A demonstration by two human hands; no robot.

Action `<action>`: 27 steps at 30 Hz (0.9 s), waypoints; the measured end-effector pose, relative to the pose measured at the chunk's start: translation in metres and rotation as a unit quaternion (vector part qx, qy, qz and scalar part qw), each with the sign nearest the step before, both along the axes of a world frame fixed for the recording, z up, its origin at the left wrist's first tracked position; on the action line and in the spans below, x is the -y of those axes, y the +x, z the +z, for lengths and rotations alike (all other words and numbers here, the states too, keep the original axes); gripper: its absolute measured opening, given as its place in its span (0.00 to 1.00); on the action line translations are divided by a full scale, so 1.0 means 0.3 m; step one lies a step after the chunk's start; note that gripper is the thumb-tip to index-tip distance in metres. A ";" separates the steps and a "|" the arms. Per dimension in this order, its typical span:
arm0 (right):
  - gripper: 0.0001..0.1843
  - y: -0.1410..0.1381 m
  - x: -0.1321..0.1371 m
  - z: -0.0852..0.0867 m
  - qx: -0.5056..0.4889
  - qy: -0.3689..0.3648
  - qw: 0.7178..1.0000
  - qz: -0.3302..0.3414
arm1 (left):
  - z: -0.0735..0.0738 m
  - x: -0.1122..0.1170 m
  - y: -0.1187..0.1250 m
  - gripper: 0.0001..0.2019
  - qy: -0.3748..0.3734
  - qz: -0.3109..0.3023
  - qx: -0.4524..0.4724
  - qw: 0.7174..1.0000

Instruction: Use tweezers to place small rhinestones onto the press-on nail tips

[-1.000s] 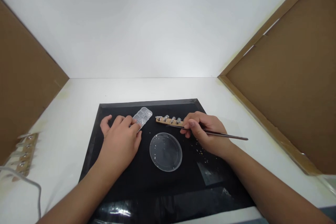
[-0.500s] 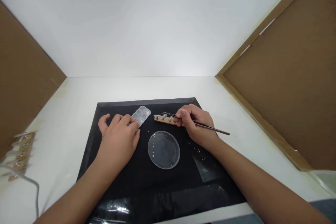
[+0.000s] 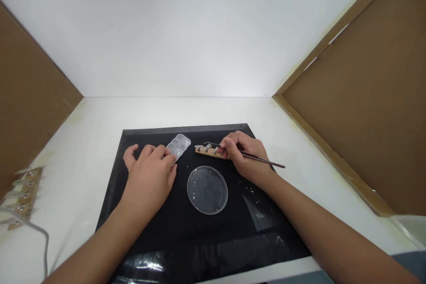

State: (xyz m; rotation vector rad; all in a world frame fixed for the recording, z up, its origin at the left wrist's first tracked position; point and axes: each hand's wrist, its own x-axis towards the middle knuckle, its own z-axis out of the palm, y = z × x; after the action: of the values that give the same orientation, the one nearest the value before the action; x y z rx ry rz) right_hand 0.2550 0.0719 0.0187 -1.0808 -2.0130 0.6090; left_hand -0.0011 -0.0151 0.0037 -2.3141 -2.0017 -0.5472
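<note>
My left hand (image 3: 149,177) lies flat on a black mat (image 3: 173,230), its fingertips resting on the near end of a clear compartment box (image 3: 179,145). My right hand (image 3: 244,157) is closed in a pinch on dark metal tweezers (image 3: 262,159). The tweezer tips reach left over a small wooden strip (image 3: 208,151) that carries several shiny studs. A clear round dish (image 3: 207,190) with tiny specks in it sits on the mat just in front of both hands.
The mat lies on a white table (image 3: 86,142) boxed in by brown cardboard walls (image 3: 366,97) left and right. A second studded wooden strip (image 3: 20,195) and a thin cable (image 3: 36,235) lie at the far left edge. Small glittering specks (image 3: 253,191) dot the mat by my right wrist.
My right hand has moved up and left, swinging the tweezer tips from beside the dish onto the wooden strip. My left hand has stayed on the clear box.
</note>
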 end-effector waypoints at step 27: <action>0.21 0.008 -0.004 0.002 0.008 0.002 1.000 0.009 | -0.016 -0.002 -0.001 0.10 0.011 0.002 -0.001 1.000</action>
State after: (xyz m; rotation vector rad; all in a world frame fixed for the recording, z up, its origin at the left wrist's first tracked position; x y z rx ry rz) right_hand 0.2572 0.0729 0.0194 -1.0704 -2.0384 0.6077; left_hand -0.0014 -0.0145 -0.0011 -2.2955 -1.9892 -0.5629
